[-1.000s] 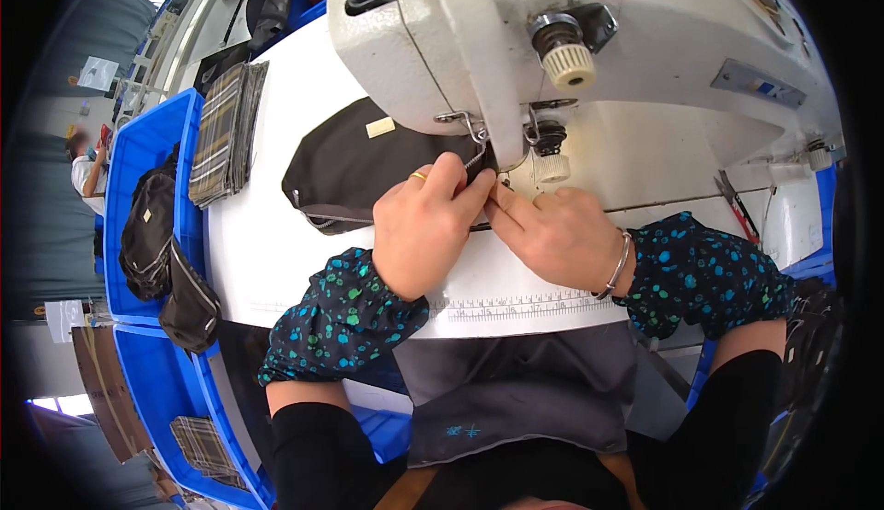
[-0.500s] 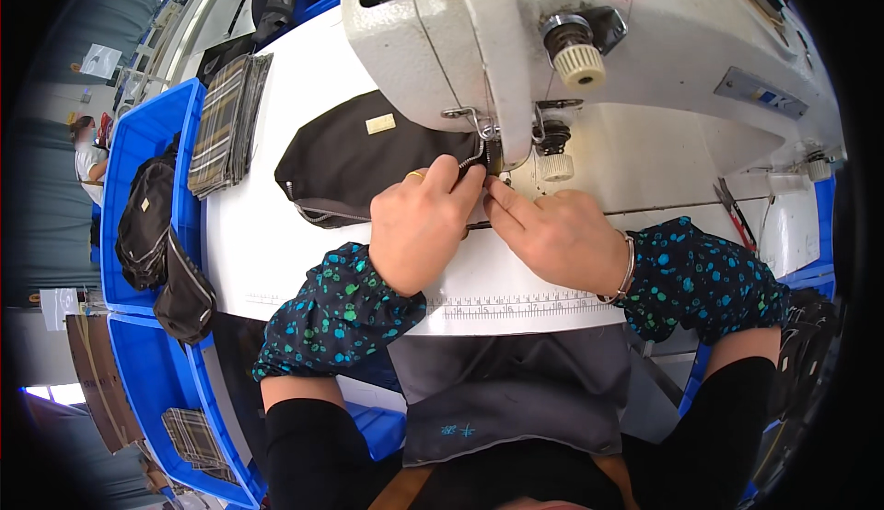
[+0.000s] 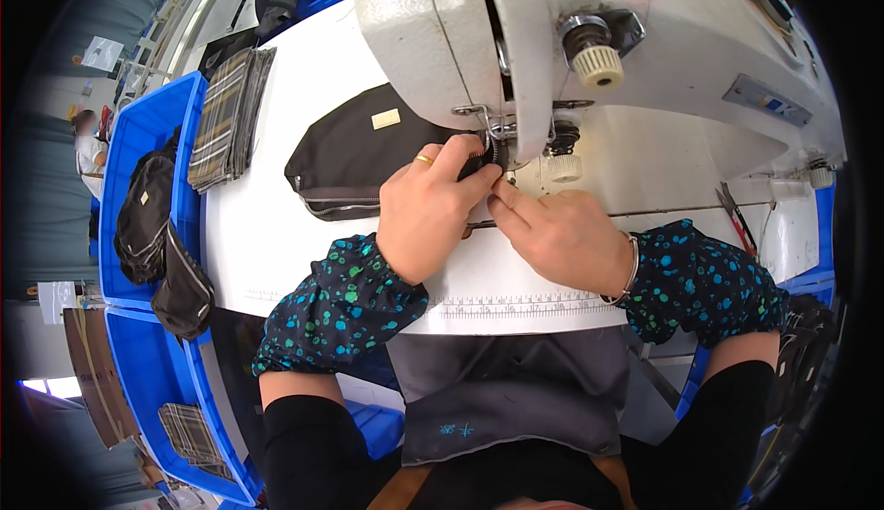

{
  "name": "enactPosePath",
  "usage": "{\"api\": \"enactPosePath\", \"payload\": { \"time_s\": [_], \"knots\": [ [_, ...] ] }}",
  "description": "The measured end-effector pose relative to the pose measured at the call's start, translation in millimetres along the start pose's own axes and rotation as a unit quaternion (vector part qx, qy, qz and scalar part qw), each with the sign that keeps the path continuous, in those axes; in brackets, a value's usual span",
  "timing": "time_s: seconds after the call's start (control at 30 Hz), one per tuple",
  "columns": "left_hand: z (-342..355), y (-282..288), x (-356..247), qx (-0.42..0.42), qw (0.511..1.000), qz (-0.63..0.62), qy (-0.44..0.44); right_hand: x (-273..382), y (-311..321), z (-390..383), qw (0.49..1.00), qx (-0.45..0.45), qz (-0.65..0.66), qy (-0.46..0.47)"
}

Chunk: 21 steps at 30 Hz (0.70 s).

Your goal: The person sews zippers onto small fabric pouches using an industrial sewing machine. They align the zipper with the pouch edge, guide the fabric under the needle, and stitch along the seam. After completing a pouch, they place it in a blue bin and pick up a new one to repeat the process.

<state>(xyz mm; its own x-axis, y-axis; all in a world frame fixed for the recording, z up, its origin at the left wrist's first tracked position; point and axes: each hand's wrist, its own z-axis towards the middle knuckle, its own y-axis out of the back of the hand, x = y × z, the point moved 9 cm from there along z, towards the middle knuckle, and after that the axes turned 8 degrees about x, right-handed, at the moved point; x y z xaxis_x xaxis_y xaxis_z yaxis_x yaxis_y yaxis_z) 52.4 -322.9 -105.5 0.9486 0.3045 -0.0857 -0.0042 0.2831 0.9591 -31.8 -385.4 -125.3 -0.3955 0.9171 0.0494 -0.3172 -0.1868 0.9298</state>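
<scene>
Under the white sewing-machine head (image 3: 414,59), the edge of a dark pouch (image 3: 345,146) is pinched by the closed fingers of the left hand (image 3: 429,211), its body spread leftward on the white table (image 3: 483,280). The fingers of the right hand (image 3: 571,241) are bunched alongside; whether fabric is gripped there cannot be told.

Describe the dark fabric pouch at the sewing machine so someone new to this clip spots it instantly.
Start at the big off-white metal sewing machine, upper right. On the white tabletop, extending left from its head, lies the dark fabric pouch with a small cream rectangular label, its right end at the left hand. Unlike the dark pouches heaped in the blue plastic bin, it lies on the tabletop.
</scene>
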Motion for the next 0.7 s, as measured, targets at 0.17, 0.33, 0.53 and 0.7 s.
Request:
{"api": "enactPosePath", "payload": {
  "time_s": [0.17,0.33,0.53,0.7],
  "knots": [
    [0.3,-0.5,-1.2,0.014,1.0,0.015,-0.002,0.2,0.2,0.2,1.0,-0.014,-0.006,-0.001],
    [0.3,-1.6,-3.1,0.044,0.999,0.024,-0.009,-0.8,1.5,-0.3,1.0,-0.014,0.001,-0.007],
    [3.5,-6.2,-1.4,0.086,0.996,0.022,-0.001,-4.5,-0.7,0.6,1.0,-0.011,0.008,-0.017],
    [12.0,-6.1,-0.9,0.101,0.995,0.013,-0.007,-9.7,-1.6,1.9,1.0,-0.017,-0.006,-0.022]
  ]
}}
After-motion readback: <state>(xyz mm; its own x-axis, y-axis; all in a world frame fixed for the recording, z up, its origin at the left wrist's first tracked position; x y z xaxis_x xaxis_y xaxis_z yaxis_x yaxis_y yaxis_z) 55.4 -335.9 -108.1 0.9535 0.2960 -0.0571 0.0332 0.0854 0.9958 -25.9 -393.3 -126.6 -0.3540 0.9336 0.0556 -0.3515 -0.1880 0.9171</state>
